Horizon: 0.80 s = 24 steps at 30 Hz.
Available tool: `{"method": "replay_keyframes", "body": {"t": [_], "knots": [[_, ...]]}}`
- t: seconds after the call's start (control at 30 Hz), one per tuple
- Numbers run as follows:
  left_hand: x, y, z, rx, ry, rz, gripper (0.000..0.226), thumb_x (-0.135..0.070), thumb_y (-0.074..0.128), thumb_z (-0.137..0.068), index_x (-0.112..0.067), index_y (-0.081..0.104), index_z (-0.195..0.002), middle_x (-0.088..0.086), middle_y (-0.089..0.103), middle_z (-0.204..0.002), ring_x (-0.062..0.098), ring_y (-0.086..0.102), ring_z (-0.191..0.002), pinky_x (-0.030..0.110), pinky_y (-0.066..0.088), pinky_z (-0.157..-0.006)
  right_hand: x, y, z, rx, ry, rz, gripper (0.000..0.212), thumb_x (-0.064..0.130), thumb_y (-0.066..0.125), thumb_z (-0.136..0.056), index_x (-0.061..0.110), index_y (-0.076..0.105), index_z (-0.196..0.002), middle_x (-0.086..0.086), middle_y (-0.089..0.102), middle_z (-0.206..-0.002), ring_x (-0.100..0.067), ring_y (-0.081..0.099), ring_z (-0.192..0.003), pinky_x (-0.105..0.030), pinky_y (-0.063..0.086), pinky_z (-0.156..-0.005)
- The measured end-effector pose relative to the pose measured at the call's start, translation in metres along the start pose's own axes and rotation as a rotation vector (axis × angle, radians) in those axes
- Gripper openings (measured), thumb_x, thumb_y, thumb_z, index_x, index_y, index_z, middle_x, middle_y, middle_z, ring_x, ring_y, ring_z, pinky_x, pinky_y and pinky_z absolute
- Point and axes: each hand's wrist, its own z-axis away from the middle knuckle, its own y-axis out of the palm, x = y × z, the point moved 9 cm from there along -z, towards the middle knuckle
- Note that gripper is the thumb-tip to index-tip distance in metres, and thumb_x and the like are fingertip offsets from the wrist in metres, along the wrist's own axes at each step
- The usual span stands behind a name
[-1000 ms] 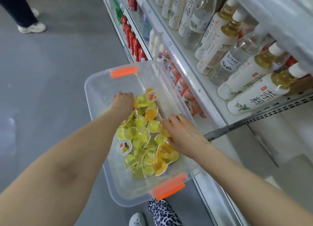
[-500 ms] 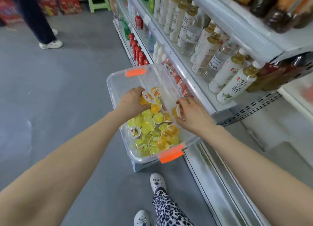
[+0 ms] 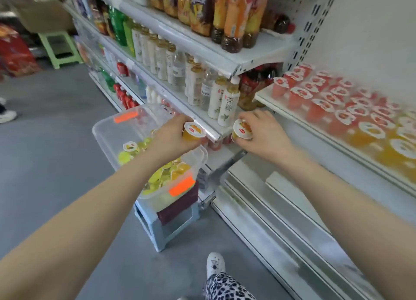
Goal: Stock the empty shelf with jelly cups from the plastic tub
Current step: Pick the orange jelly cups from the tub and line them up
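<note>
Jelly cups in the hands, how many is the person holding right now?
2. One orange cup in the left hand, over the plastic tub; the other cup in the right hand, by the edge of the bottle shelf. Palms may hide more.

茶粹 printed on white bottle (image 3: pixel 229 105)

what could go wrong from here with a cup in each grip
The right grip holds its jelly cup right beside the white-labelled bottle at the shelf end; a bump might tip it. The tub overhangs its small blue stool, so an arm swing could knock it off.
</note>
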Motion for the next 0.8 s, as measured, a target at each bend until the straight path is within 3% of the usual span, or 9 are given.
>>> {"method": "replay_keyframes", "body": {"t": [0.13, 0.3, 0.47, 0.63, 0.8], "knots": [[-0.069, 0.026, -0.008, 0.067, 0.108, -0.006, 0.05, -0.046, 0.076, -0.063, -0.028, 0.058, -0.106, -0.008, 0.063, -0.1, 0.014, 0.061, -0.088, 0.037, 0.051, -0.077, -0.042, -0.058, 0.041, -0.105, 0.115, 0.039, 0.053, 0.04, 0.071, -0.079, 0.016, 0.058, -0.124, -0.01, 0.059, -0.115, -0.033, 0.051, -0.109, -0.039, 0.041, -0.09], [-0.164, 0.063, -0.013, 0.108, 0.252, -0.021, 0.04, -0.044, 0.077, -0.073, -0.031, 0.054, -0.103, -0.014, 0.06, -0.091, 0.008, 0.059, -0.077, 0.021, 0.043, -0.057, -0.097, -0.13, 0.103, -0.206, 0.215, 0.105, 0.054, 0.045, 0.064, -0.084, 0.02, 0.055, -0.131, -0.005, 0.056, -0.122, -0.029, 0.047, -0.116, -0.039, 0.04, -0.098], [-0.261, 0.111, -0.012, 0.108, 0.428, -0.01, 0.047, -0.051, 0.076, -0.073, -0.025, 0.058, -0.108, -0.009, 0.061, -0.103, 0.011, 0.056, -0.093, 0.027, 0.042, -0.074, -0.165, -0.189, 0.171, -0.271, 0.327, 0.17, 0.055, 0.045, 0.068, -0.083, 0.02, 0.057, -0.13, -0.006, 0.058, -0.123, -0.029, 0.049, -0.119, -0.037, 0.037, -0.101], [-0.342, 0.165, 0.002, 0.128, 0.488, 0.038, 0.051, -0.051, 0.074, -0.074, -0.022, 0.059, -0.113, -0.006, 0.064, -0.106, 0.015, 0.059, -0.094, 0.031, 0.046, -0.077, -0.242, -0.236, 0.243, -0.307, 0.464, 0.182, 0.054, 0.043, 0.07, -0.083, 0.021, 0.056, -0.13, -0.005, 0.058, -0.119, -0.027, 0.05, -0.117, -0.033, 0.036, -0.096], [-0.395, 0.207, 0.017, 0.138, 0.488, 0.047, 0.046, -0.05, 0.074, -0.07, -0.027, 0.058, -0.106, -0.014, 0.06, -0.097, 0.012, 0.058, -0.09, 0.031, 0.046, -0.072, -0.318, -0.258, 0.305, -0.331, 0.637, 0.093, 0.046, 0.036, 0.074, -0.078, 0.019, 0.05, -0.113, -0.005, 0.06, -0.106, -0.026, 0.056, -0.1, -0.03, 0.036, -0.077]]}}
